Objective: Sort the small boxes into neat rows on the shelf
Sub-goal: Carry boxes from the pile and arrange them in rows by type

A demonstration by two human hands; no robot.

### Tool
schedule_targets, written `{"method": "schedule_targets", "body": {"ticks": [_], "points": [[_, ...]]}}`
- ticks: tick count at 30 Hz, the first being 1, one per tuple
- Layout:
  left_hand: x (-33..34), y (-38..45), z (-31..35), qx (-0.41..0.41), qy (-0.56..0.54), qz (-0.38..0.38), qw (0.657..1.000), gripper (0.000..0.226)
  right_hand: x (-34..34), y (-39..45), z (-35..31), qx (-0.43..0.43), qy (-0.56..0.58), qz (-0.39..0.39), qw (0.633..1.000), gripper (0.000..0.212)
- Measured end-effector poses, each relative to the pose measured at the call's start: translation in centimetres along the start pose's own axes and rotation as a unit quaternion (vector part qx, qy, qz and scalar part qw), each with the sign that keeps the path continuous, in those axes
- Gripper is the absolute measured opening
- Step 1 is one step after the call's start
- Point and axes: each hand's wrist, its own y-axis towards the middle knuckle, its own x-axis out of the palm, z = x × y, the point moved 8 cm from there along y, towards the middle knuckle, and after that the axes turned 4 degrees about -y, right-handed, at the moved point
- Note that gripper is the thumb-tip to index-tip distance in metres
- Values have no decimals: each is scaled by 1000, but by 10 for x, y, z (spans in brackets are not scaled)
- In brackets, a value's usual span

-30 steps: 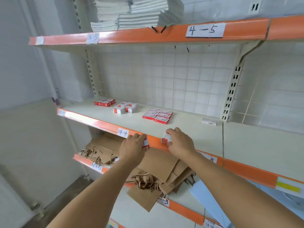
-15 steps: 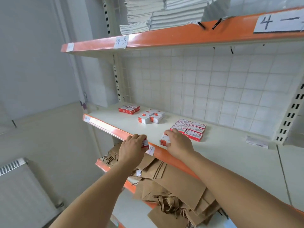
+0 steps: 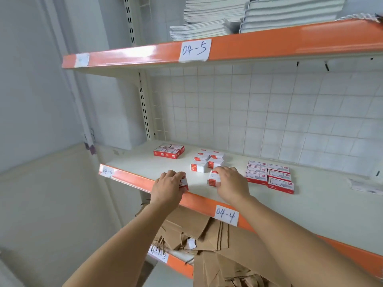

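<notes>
Two hands, two small boxes, front of the shelf (image 3: 145, 162).

Left hand (image 3: 167, 186) curled round a red and white box (image 3: 184, 184) at the orange edge; right hand (image 3: 231, 183) gripping another box (image 3: 213, 179) just before the white pile (image 3: 207, 161).

We see bare shelf (image 3: 145, 164) between the left stack (image 3: 169, 151) and the front edge; box clusters (image 3: 208, 161) crowd mid-shelf.

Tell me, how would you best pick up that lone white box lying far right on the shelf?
The lone white box lies flat and long, apart from the rest. I would come from above and pinch its two long sides with the fingers, probably near the middle.
</notes>
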Motion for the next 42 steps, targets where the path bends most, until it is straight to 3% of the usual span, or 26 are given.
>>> {"method": "schedule_targets", "body": {"ticks": [8, 17, 23, 30, 35, 42], "points": [[10, 37, -28, 41, -26, -13, 999, 46, 15, 23, 4, 64, -34, -8, 997, 40], [22, 75, -38, 50, -26, -20, 998, 46, 31, 55, 7, 75, -39, -11, 996, 44], [24, 97, -41, 47, -35, -11, 998, 43, 20, 70, -32, -36, -61, 56, 996, 38], [22, 116, -64, 50, -58, -25, 997, 61, 42, 92, -98, -113, -57, 24, 992, 39], [20, 128, -96, 72, -81, -47, 993, 66, 65, 113, -122, -60, -2, -15, 998, 37], [15, 154, -143, 126, -97, -75, 984, 56, 96, 135, -165, 6, 30, -18, 999, 32]]}}
